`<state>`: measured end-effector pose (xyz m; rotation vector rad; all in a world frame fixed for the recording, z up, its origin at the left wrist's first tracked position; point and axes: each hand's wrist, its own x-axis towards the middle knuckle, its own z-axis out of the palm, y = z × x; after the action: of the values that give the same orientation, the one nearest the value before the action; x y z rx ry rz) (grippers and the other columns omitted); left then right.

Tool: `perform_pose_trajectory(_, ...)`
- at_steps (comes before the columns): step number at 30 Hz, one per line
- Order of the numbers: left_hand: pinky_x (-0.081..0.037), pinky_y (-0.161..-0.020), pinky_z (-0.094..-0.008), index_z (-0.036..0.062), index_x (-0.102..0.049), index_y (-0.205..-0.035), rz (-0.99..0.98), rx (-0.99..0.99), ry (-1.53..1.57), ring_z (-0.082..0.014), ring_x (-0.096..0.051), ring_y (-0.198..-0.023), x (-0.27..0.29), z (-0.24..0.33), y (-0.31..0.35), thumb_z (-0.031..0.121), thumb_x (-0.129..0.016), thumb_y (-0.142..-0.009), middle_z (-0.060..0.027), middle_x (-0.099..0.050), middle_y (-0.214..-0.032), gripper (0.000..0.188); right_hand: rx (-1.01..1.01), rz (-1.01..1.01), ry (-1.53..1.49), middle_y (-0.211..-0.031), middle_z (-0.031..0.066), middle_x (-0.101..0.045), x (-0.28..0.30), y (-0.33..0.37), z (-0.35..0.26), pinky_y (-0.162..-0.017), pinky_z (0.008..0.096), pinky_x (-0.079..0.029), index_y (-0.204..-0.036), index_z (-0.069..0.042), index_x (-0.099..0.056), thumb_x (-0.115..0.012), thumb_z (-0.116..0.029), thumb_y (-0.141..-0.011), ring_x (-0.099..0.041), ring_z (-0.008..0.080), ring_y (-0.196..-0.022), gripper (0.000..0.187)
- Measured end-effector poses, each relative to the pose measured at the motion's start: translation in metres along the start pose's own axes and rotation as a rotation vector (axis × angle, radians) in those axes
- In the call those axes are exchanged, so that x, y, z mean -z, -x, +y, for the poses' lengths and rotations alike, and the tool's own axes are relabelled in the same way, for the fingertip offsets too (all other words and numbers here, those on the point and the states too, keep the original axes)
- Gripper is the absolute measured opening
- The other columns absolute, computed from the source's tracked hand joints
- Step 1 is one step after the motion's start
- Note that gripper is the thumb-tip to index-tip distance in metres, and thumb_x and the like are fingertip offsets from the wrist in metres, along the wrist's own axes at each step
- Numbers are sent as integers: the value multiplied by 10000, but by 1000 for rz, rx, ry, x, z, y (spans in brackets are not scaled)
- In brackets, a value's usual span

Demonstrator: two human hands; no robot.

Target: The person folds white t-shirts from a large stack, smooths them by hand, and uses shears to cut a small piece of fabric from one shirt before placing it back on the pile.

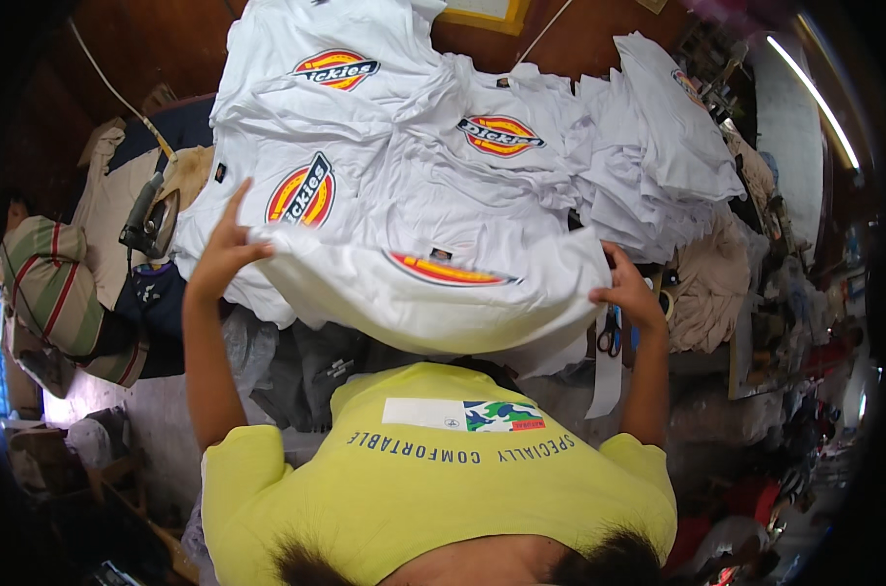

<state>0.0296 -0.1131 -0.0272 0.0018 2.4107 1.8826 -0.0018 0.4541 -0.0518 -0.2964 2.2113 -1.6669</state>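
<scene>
A white T-shirt (pixel 433 317) with a red, yellow and dark oval print stretches between my two hands, held up in front of my body. My left hand (pixel 223 259) pinches its left corner between thumb and fingers, the index finger pointing up. On the other side my right hand (pixel 630 290) grips the right corner, fingertips curled at the cloth's edge. The shirt sags in the middle and its print is partly folded out of sight. Beneath and beyond it lie more white T-shirts (pixel 423 190) with the same print, loosely layered.
Further right stands a heap of white shirts (pixel 648 146). Scissors (pixel 609 337) hang beside my right forearm, near a white paper strip (pixel 605 381). An iron (pixel 158 220) rests at the left, by a person in a striped garment (pixel 57 278). Beige cloth (pixel 711 288) lies at right.
</scene>
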Motion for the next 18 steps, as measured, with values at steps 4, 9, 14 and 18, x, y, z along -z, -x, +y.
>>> perform_pose_trajectory(4, -411, -886, -253, -1, -310, -1331, 303, -475, 355, -150, -541, -1021, 23, 39, 40, 75, -713, -666, -135, -558, -1107, 781, 214, 223, -354, -996, 77, -594, 11, 30, -57, -777, 275, -465, -1362, -73, -175, -777, -136, -643, -576, 143, -883, 939)
perform_pose_trajectory(9, -437, -818, -275, 20, -530, -1151, 255, -446, -265, -200, -560, -946, 75, 58, 92, 128, -771, -605, -101, -570, -1026, 606, 235, 199, 39, -957, 64, -608, -6, 38, -131, -788, 252, -461, -1188, -31, -469, -754, -83, -634, -579, 142, -882, 625)
perform_pose_trajectory(14, -445, -686, -263, 26, -625, -915, 269, -670, -196, -169, -554, -758, 113, 54, 127, -13, -717, -577, -68, -571, -875, 352, 267, 111, 135, -924, 76, -614, 33, 38, -137, -669, 214, -454, -874, -20, -626, -658, 36, -587, -571, 108, -808, 294)
perform_pose_trajectory(18, -439, -655, -239, 46, -638, -878, 522, -529, -551, -139, -550, -701, 138, 59, 89, -18, -628, -655, -53, -587, -825, 232, 453, 207, 515, -719, 15, -558, 8, -34, -175, -588, 231, -419, -802, -20, -587, -652, -96, -556, -530, 108, -660, 266)
